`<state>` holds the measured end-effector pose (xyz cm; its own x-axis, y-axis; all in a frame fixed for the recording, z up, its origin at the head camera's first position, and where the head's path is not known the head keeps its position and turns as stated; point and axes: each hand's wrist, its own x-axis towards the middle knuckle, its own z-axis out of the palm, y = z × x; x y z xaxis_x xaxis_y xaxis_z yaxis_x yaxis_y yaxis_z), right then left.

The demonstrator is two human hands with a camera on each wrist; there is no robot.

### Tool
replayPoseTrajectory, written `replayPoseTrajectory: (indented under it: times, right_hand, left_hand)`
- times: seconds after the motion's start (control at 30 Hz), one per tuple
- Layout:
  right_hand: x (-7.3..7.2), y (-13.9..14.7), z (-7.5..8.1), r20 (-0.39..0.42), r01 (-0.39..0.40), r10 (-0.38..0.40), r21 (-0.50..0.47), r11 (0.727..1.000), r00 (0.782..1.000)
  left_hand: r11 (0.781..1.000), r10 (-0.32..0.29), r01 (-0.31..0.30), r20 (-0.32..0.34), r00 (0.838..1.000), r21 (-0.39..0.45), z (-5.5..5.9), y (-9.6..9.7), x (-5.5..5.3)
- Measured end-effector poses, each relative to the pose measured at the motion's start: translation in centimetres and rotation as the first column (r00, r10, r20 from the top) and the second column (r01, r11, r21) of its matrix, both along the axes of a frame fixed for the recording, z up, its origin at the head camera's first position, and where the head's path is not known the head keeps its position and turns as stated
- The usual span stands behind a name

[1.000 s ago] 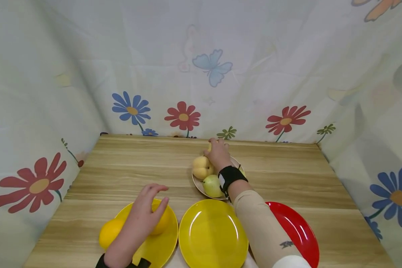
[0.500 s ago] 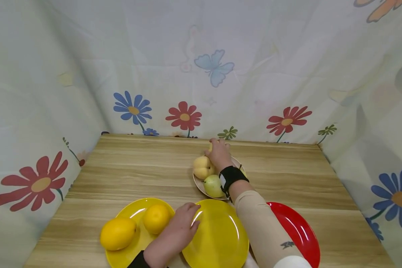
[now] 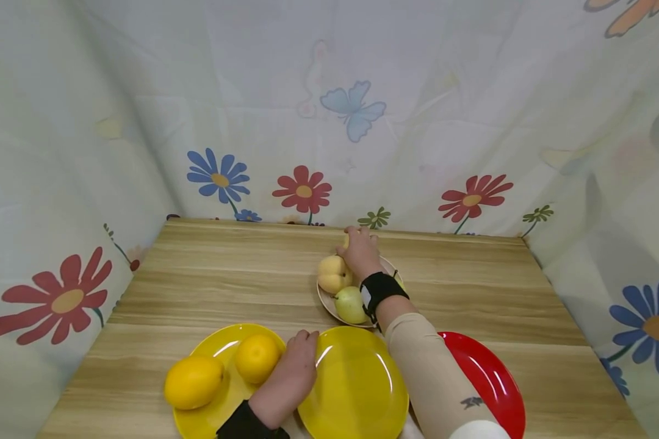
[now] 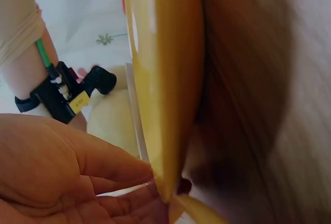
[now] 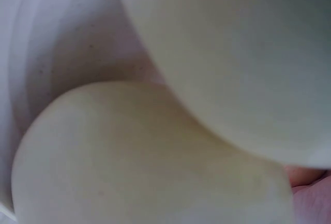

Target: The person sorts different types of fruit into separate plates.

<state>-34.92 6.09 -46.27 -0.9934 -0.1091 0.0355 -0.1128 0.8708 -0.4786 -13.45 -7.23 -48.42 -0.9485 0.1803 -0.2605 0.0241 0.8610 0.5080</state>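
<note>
My left hand (image 3: 293, 372) pinches the left rim of the middle yellow plate (image 3: 357, 390). In the left wrist view its thumb (image 4: 111, 157) lies on the upper side of that plate, fingers partly hidden at the edge. My right hand (image 3: 362, 253) reaches over the bowl (image 3: 387, 267) at the back, its fingers curled round a pale yellow fruit (image 3: 346, 241), mostly hidden. Beside it in the bowl are a peach-like fruit (image 3: 334, 274) and a greenish pear (image 3: 351, 305). Close up in the right wrist view, two pale fruits (image 5: 145, 157) fill the picture.
A yellow plate (image 3: 219, 342) on the left bears an oval yellow fruit (image 3: 194, 382) and a round orange-yellow fruit (image 3: 257, 358). At the right, a red plate (image 3: 491, 378) is partly covered by my right forearm. Wooden tabletop (image 3: 241, 268) runs back to a printed curtain.
My left hand has moved right from over the round orange-yellow fruit to the middle plate's rim, and its fingers have closed there. The right hand stays at the bowl.
</note>
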Motion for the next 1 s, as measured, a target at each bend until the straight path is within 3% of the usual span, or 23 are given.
replayPoseTrajectory:
  times: [0.23, 0.47, 0.8, 1.0]
  right_hand:
    - [0.0, 0.1, 0.0, 0.003, -0.001, 0.001, 0.005, 1.0, 1.0]
    - [-0.1, 0.5, 0.2, -0.063, 0.008, -0.008, -0.004, 1.0, 0.998]
    - [0.1, 0.2, 2.3, -0.068, -0.02, 0.018, -0.025, 0.999, 0.998]
    - [0.4, 0.4, 3.5, -0.066, -0.023, 0.02, -0.047, 0.999, 0.998]
  left_hand:
    - [0.998, -0.018, 0.014, -0.074, 0.997, -0.059, -0.2, -0.1, -0.3]
    - [0.995, 0.006, -0.015, -0.101, 0.995, -0.094, -0.5, 0.2, -0.6]
    - [0.998, -0.007, 0.002, -0.073, 0.997, -0.063, -0.2, -0.3, -0.5]
    - [0.999, -0.012, 0.007, -0.099, 0.995, -0.049, -0.3, -0.1, -0.5]
